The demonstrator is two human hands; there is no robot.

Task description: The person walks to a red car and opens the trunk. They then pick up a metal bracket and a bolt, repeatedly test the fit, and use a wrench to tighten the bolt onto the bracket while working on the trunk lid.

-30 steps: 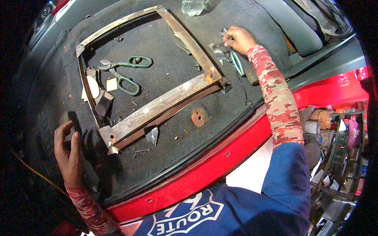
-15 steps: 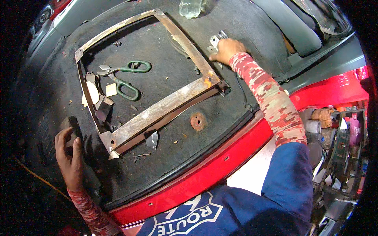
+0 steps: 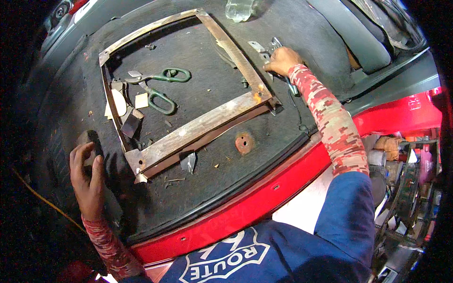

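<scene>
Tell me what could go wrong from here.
The green-handled shears lie open inside the metal frame, so a hand reaching in might get nicked. The bare right hand is close to a flat metal piece, whose edge could scratch it. The thin dark cord near that hand might snag on something being moved.

At one o'clock, the right hand (image 3: 284,61) covers pliers (image 3: 294,89); at ten, green-handled tin snips (image 3: 163,104) lie inside a rusty rectangular metal frame (image 3: 203,123); toward half-past eight, the left hand (image 3: 87,177) curls loosely.
</scene>
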